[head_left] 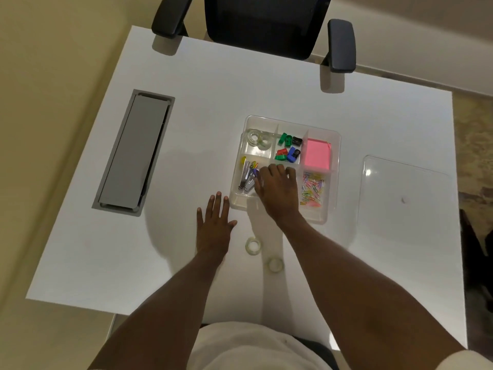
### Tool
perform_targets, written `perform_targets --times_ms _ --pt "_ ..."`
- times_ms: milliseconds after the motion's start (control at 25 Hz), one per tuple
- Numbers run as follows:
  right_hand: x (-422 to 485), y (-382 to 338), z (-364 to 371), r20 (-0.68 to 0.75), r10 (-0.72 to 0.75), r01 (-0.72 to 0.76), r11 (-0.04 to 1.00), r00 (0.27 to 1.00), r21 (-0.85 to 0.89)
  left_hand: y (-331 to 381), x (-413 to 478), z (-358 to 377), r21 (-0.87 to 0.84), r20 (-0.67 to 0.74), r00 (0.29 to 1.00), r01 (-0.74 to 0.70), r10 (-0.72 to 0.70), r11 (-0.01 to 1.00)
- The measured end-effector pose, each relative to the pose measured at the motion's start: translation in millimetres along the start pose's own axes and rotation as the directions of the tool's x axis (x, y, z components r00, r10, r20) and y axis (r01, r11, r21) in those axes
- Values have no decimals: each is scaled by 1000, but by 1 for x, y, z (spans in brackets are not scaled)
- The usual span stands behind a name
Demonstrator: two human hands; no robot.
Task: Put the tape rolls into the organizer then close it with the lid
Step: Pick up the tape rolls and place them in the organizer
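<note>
A clear plastic organizer (334, 145) with several compartments sits on the white desk. Two clear tape rolls (258, 139) lie in its far-left compartment. Two more clear tape rolls rest on the desk in front of it, one (253, 245) nearer the organizer and one (275, 264) closer to me. My right hand (277, 192) hovers palm down over the organizer's near middle, fingers slightly apart, with nothing seen in it. My left hand (214, 227) lies flat on the desk just left of the organizer, fingers spread. The clear lid (405, 198) lies flat to the right.
Other compartments hold staplers (247, 177), coloured sharpeners (289, 148), pink sticky notes (317, 155) and paper clips (312, 189). A grey cable hatch (134, 152) is set into the desk at left. A black office chair (266, 25) stands at the far edge.
</note>
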State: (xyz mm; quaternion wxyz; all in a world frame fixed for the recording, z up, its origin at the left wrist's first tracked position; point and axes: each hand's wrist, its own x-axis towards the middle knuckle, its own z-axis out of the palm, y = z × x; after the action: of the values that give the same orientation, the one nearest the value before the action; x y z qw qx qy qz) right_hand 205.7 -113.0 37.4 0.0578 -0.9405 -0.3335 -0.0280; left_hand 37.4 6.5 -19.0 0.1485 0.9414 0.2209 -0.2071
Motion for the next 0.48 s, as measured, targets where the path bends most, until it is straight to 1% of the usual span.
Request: perform_targets --times_ms 160,240,400,480 --pt "-60 -13 8 38 -58 57 998 998 16 3 -1 -4 -8 10 1000 -3 3 1000" --pt "-85 -15 9 76 -61 58 998 995 37 4 -2 -4 -9 11 1000 -5 5 1000" --pt "-120 -20 14 157 0 -25 988 988 155 1 -4 -3 -1 4 1000 -19 19 1000" --pt "-135 -24 17 236 25 -71 980 972 188 1 -4 -1 2 0 1000 -26 26 1000"
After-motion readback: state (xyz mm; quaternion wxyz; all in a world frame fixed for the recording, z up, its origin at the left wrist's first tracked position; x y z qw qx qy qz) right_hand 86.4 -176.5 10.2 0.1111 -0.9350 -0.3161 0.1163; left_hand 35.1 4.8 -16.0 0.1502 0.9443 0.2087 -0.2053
